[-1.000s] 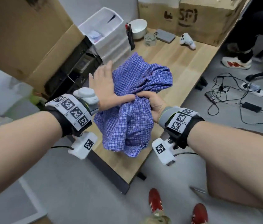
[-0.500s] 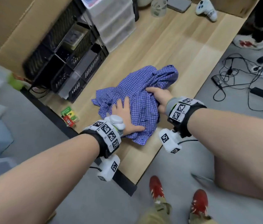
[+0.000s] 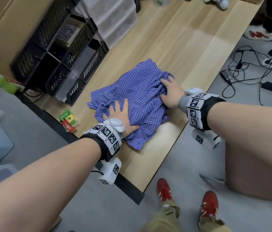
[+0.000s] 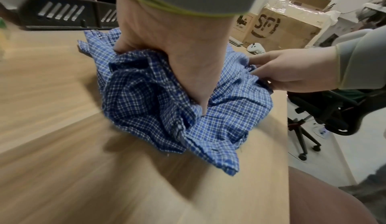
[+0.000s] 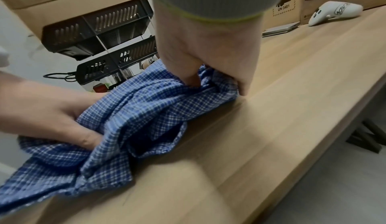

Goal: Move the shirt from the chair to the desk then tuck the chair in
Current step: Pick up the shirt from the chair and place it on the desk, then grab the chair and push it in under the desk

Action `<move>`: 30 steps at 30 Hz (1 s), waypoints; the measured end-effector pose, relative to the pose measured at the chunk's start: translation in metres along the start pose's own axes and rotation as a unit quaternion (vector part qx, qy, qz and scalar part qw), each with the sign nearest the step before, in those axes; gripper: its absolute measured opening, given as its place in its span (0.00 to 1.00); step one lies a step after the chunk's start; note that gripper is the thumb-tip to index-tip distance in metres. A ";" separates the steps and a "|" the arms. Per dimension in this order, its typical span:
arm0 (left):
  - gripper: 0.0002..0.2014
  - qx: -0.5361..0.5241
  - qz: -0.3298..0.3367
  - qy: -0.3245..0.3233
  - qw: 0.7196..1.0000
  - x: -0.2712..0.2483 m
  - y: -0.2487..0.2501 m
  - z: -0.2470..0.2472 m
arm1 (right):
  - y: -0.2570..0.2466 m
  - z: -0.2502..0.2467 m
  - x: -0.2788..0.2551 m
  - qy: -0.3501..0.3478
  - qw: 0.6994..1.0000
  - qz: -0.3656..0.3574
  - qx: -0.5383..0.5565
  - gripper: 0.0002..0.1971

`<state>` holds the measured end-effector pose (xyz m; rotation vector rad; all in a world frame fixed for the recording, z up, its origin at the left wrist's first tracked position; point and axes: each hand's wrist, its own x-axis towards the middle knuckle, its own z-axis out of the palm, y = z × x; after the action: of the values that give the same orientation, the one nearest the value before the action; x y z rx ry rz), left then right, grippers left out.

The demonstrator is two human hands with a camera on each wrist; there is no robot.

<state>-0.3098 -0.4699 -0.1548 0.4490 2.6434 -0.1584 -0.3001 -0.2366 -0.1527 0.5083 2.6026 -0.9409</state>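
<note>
The blue checked shirt (image 3: 137,91) lies crumpled on the wooden desk (image 3: 182,47), close to its near edge. My left hand (image 3: 120,114) lies on the shirt's near part with fingers spread and straight, pressing it down. My right hand (image 3: 170,92) is at the shirt's right side. In the right wrist view its thumb and fingers (image 5: 242,88) dig into a bunch of the shirt (image 5: 146,112) and pinch it. A black wheeled chair (image 4: 334,112) stands on the floor to the right of the desk in the left wrist view.
Black slotted crates (image 3: 61,52) and clear drawers (image 3: 115,17) stand along the desk's left side, cardboard boxes behind. A green and red packet (image 3: 68,121) lies left of the shirt. A white controller (image 5: 334,13) lies far back. Cables (image 3: 248,72) trail on the floor right.
The shirt has come down from hanging in both hands above the desk to lying on it. My left hand has moved onto its top and flattened.
</note>
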 end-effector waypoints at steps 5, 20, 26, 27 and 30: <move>0.62 0.018 -0.003 0.009 1.000 0.003 -0.020 0.011 | -0.009 0.001 0.000 -0.043 0.998 -0.044 -0.011 0.39; 0.52 -0.043 0.165 0.125 0.977 -0.015 0.018 -0.055 | 0.011 -0.039 -0.052 0.034 0.993 0.039 0.103 0.38; 0.36 -0.004 0.244 0.134 0.960 -0.016 0.113 -0.100 | 0.083 -0.093 -0.105 0.016 0.987 0.108 0.118 0.38; 0.35 -0.004 0.253 0.130 0.959 -0.016 0.127 -0.101 | 0.095 -0.098 -0.112 0.019 0.987 0.111 0.117 0.37; 0.36 0.003 0.284 0.113 0.952 -0.022 0.191 -0.099 | 0.146 -0.121 -0.146 0.037 0.984 0.135 0.109 0.34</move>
<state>-0.2676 -0.2780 -0.0640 1.2682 2.6035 0.0728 -0.1299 -0.0830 -0.0832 0.9415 2.4218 -1.1362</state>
